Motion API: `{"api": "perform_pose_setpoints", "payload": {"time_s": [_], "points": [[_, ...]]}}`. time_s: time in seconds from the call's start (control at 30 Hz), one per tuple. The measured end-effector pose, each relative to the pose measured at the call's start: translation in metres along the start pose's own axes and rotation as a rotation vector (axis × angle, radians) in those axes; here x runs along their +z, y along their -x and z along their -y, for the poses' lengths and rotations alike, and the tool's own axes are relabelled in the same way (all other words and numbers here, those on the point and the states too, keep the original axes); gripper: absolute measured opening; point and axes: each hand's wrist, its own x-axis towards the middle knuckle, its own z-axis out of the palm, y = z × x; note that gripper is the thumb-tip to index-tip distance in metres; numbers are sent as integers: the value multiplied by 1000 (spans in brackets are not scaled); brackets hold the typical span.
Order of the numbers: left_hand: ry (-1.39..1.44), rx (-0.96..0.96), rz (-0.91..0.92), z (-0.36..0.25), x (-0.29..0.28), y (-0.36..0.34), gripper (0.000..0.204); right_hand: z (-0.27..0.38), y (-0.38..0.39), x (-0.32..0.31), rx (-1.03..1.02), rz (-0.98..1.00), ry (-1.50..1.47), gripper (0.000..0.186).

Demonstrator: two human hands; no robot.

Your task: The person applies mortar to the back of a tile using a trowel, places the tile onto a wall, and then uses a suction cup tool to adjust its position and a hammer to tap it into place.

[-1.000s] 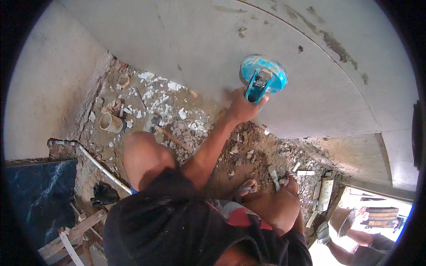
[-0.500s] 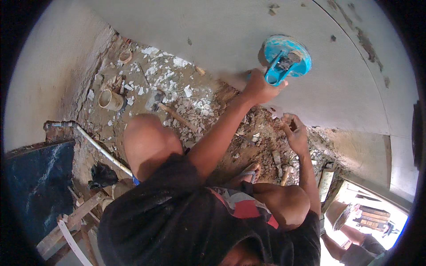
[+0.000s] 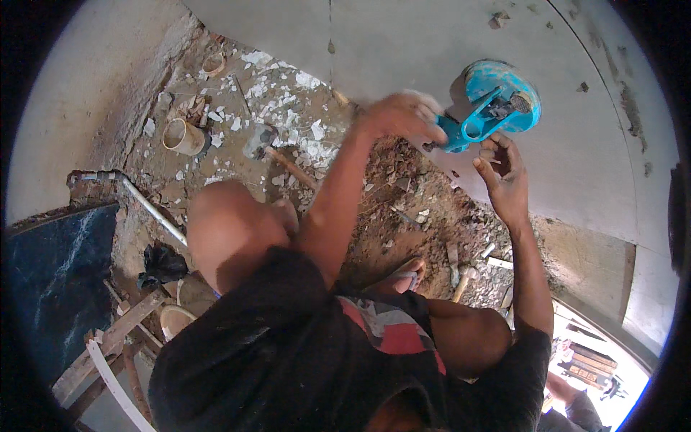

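Note:
A blue round suction-cup lifter (image 3: 529, 108) with a looped handle sits against the large pale grey panel (image 3: 403, 50). My left hand (image 3: 403, 119) is beside the left end of that handle, its fingers smeared by motion, so I cannot tell whether it grips. Just below the cup, my right hand (image 3: 507, 173) has its thumb apart from its bent fingers. Its fingertips come close to or touch the cup's underside; contact is unclear. Small holes show in the panel near its lower edge.
A hammer (image 3: 288, 167) lies among white chips and rubble. Buckets (image 3: 183, 137) stand at the left, near a white pipe (image 3: 155, 212) and a dark marbled slab (image 3: 61, 284). Wooden pieces (image 3: 115, 345) are at lower left. Another hammer (image 3: 464, 282) lies near my foot. Another person's arm (image 3: 561, 389) shows lower right.
The suction cup appears further right, and its handle now points left. My left hand has shifted off the loop toward the handle's end. My right hand has risen to just under the cup.

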Motion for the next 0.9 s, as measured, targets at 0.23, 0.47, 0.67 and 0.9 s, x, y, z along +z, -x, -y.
{"api": "perform_pose_setpoints", "payload": {"time_s": [0.23, 0.47, 0.67, 0.9], "points": [[-731, -676, -877, 196, -80, 67, 47, 12, -12, 11, -3, 65, -149, 45], [-973, -862, -905, 225, -63, 139, 44, 12, -16, 19, -31, 36, -39, 38], [-832, -1037, -784, 236, -80, 146, 52, 11, -24, 23, 28, 79, -124, 38], [-963, -997, -807, 237, -73, 141, 32, -2, -39, 40, -77, 76, -163, 31]]}}
